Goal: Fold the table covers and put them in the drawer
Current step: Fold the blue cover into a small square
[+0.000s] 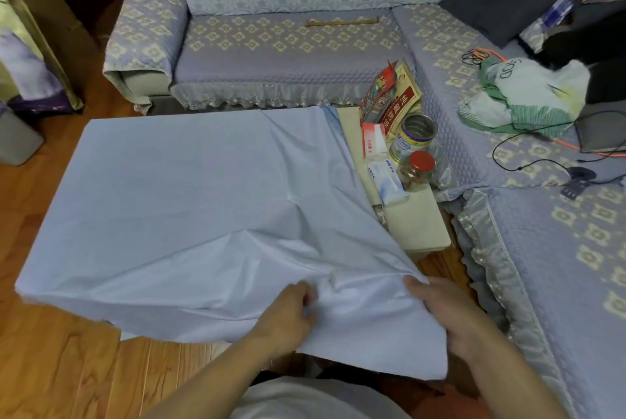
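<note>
A pale blue table cover lies spread over a low table and hides most of it. Its near right part is pulled up off the table, which bares a cream strip of tabletop on the right. My left hand pinches a bunched fold of the cover near its front edge. My right hand grips the cover's lifted right edge, with the fingers tucked under the cloth. No drawer is in view.
On the bared tabletop stand an open tin, a red-lidded jar, small boxes and red packets. A patterned sofa wraps the back and right, with a plastic bag and cables on it. The floor is wood.
</note>
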The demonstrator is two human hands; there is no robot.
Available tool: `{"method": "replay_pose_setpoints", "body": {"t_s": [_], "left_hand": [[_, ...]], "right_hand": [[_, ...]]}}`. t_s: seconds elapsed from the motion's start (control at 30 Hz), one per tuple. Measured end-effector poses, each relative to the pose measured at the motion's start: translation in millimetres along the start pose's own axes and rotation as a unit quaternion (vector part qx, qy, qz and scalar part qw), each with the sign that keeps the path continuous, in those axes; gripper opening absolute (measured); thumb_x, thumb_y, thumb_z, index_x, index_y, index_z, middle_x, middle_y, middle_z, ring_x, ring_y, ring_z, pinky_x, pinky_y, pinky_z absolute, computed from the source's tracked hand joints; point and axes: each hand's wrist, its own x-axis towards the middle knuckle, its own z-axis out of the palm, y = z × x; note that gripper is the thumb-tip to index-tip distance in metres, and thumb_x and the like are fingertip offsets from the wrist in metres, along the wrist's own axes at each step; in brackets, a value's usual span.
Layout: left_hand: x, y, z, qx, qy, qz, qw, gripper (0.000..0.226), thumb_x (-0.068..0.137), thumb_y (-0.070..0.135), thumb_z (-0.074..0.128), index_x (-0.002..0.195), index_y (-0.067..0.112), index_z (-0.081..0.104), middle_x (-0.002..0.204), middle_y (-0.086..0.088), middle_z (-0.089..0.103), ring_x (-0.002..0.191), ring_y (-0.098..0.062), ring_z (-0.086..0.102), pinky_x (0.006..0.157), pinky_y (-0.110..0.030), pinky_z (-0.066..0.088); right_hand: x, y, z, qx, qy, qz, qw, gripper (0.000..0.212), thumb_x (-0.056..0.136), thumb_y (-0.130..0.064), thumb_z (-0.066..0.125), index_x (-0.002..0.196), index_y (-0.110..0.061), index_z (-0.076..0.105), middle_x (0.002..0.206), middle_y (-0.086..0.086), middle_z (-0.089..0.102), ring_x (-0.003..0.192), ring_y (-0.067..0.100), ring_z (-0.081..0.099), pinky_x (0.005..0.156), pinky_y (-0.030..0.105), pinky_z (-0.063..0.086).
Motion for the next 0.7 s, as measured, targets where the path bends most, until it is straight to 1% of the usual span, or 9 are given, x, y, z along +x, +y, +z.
{"method": "replay_pose_setpoints", "body": {"t_s": [0.07,0.13,0.23,0.3,0.33,0.4,0.47,0.53,0.7], "left_hand": [[-16.6,-15.6,9.6,-0.013,-0.081,-0.053,0.995,0.031,0.085,0.042,0.063,0.111,0.034,0.048,0.117,0.008,0.051,0.098,-0.009,0.056,0.094,-0.03,0.05],[-27.4,-21.9,12.7,-0.012,-0.127,-0.042,0.991,0.081,0.076,0.055,0.068,0.145,0.042,0.027,0.144,0.012,0.028,0.13,-0.009,0.042,0.109,-0.028,0.04],[-51.6,-28.2,10.6,-0.002,-0.103,0.033,0.994,0.118,0.066,0.062,0.071,0.158,0.045,0.0,0.155,0.023,0.007,0.146,-0.001,0.01,0.123,-0.027,0.018],[-50.3,-31.1,15.1,0.022,0.0,0.046,0.999,0.1,0.073,0.061,0.072,0.158,0.041,0.022,0.151,0.018,0.026,0.142,-0.002,0.022,0.121,-0.026,0.023],[-46.5,-33.0,13.8,0.018,0.085,0.048,0.995,0.069,0.084,0.052,0.07,0.146,0.037,0.045,0.142,0.014,0.044,0.135,-0.008,0.039,0.113,-0.026,0.032],[-43.2,-34.5,-0.4,-0.018,0.192,0.006,0.981,0.011,0.101,0.034,0.056,0.094,0.036,0.064,0.098,0.011,0.066,0.099,-0.017,0.061,0.083,-0.029,0.043],[-41.7,-44.2,-14.0,0.01,0.25,0.03,0.968,0.03,0.105,0.031,0.045,0.077,0.033,0.057,0.078,0.011,0.062,0.078,-0.015,0.058,0.069,-0.031,0.041],[-53.0,-39.5,-27.6,0.104,0.275,0.115,0.949,0.019,0.097,0.023,0.046,0.088,0.031,0.061,0.08,0.011,0.061,0.075,-0.013,0.056,0.064,-0.03,0.044],[-83.8,-6.6,-31.8,0.282,0.217,0.162,0.92,0.046,0.07,0.024,0.055,0.112,0.039,0.064,0.079,0.012,0.063,0.069,-0.011,0.066,0.052,-0.024,0.046]], "right_hand": [[3.7,-13.4,9.6,0.073,-0.014,0.06,0.995,0.033,0.091,-0.024,0.071,0.117,-0.003,0.069,0.103,0.016,0.076,0.096,0.031,0.072,0.077,0.036,0.055],[4.5,-30.1,24.5,0.164,-0.017,0.092,0.982,0.045,0.084,-0.018,0.074,0.124,-0.002,0.065,0.113,0.02,0.073,0.106,0.034,0.069,0.081,0.042,0.057],[-6.2,-53.2,56.3,0.29,-0.041,0.081,0.953,0.071,0.061,-0.006,0.09,0.127,0.0,0.063,0.121,0.023,0.069,0.113,0.038,0.066,0.08,0.055,0.06],[-8.2,-67.7,62.3,0.365,-0.056,0.061,0.927,0.082,0.05,0.005,0.091,0.126,0.001,0.062,0.119,0.023,0.07,0.11,0.035,0.068,0.08,0.054,0.061],[-9.5,-75.7,64.3,0.392,-0.047,0.048,0.917,0.066,0.06,0.007,0.082,0.123,0.002,0.063,0.116,0.022,0.071,0.106,0.029,0.07,0.08,0.05,0.061],[-11.0,-88.3,64.1,0.431,-0.016,0.039,0.901,0.04,0.073,0.005,0.065,0.113,0.001,0.065,0.11,0.016,0.073,0.102,0.019,0.071,0.072,0.045,0.062],[-8.2,-88.8,55.5,0.458,-0.005,0.004,0.889,0.027,0.076,0.0,0.064,0.103,-0.002,0.067,0.096,0.013,0.076,0.086,0.017,0.073,0.062,0.039,0.064],[-10.0,-74.9,45.9,0.503,0.009,-0.052,0.863,0.012,0.093,-0.015,0.059,0.099,-0.009,0.067,0.08,0.004,0.073,0.065,0.011,0.068,0.062,0.03,0.061],[-46.0,19.3,90.2,0.439,0.035,0.01,0.898,0.066,0.085,-0.066,0.056,0.129,-0.017,0.061,0.122,0.01,0.07,0.115,0.029,0.065,0.095,0.054,0.051]]}}
